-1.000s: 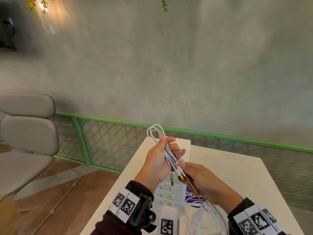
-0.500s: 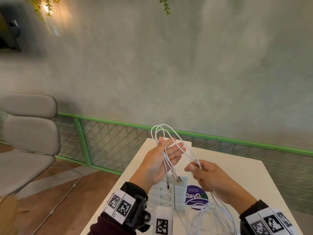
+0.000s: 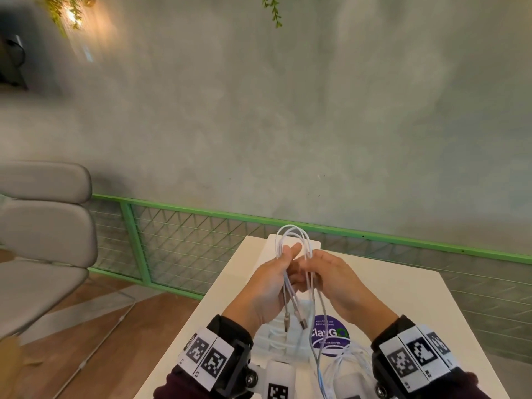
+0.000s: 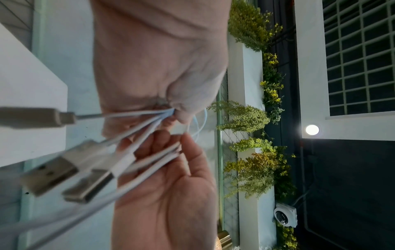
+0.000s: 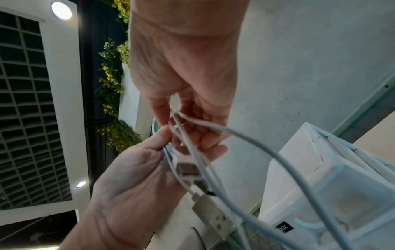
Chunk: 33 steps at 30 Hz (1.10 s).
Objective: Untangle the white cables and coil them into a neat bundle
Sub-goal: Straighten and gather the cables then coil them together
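Cables (image 3: pixel 292 243) were held above the table (image 3: pixel 403 289), looped strands pinched in the left hand (image 3: pixel 266 286) while the right hand (image 3: pixel 331 279) pinched the trailing strand, mid-coiling; next, probably, another loop laid into the left grip without snagging the plugs (image 3: pixel 293 323).

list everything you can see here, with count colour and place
cables: several, white, looped above both hands, tails down to the table
plugs: at least two, metal, hanging below the hands
organiser box: one, white, on the table under the hands
sticker: one, purple, on the table
table: one, white
chair: one, grey, far left
railing: one, green, behind the table
left hand: grips the cables
right hand: pinches the cables
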Motion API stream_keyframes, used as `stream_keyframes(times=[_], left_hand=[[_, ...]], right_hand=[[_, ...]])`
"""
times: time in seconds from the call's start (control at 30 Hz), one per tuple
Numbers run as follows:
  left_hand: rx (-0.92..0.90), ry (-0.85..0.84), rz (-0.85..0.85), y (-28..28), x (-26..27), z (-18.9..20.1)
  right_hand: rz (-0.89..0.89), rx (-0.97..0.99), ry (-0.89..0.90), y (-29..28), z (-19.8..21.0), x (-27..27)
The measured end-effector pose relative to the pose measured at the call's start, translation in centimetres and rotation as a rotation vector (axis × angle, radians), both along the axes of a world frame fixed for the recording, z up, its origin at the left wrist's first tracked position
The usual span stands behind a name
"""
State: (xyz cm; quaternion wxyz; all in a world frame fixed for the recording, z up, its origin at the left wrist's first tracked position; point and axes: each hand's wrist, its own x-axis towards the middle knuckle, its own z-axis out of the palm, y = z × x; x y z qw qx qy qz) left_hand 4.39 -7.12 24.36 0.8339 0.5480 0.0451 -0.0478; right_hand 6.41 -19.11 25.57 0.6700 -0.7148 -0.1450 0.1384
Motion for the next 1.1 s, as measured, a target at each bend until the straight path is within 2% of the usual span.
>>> stream_keyframes(times=[0.07,0.13,0.23,0.37,0.5,0.6,0.7,0.8,0.93,1.03,1.1], left_hand=[[-0.05,0.005,0.039,0.5,0.3,0.1],[-0.077,0.004,0.103,1.0,0.6,0.2],[-0.023,0.031,0.154,1.5,0.3,0.3],[0.107,0.031,0.093,1.4,-0.3,0.7],[0.23,0.052,-0.022,0.5,-0.5,1.1],[0.38,0.054,-0.086,-0.4,-0.5,0.9],[0.444,0.009,-0.061,-0.5,-0.3,0.9],[0.392,0.021,0.015,0.5,0.1,1.4],[0.187,0.005,0.09,1.2,0.7,1.5],[-0.004,-0.007,0.109,0.3,1.1,1.3],[-0.069,-0.023,0.132,-0.4,1.4,1.3]], right_hand=[[0.013,0.038,0.053,-0.2,0.0,0.1],[0.028,-0.006,0.064,-0.7,0.0,0.4],[0.001,-0.068,0.022,-1.6,0.3,0.9],[-0.022,-0.052,0.004,-2.6,1.3,1.5],[0.105,-0.148,0.016,-3.1,2.9,1.6],[0.152,-0.116,0.082,-2.9,4.2,2.0],[0.188,-0.274,0.025,-3.0,5.0,2.7],[0.219,-0.455,-0.014,-4.4,5.3,3.3],[0.116,-0.353,-0.016,-6.2,5.2,3.9],[-0.052,-0.269,-0.102,-4.6,3.3,3.6],[-0.162,-0.318,-0.197,-2.7,1.8,2.9]])
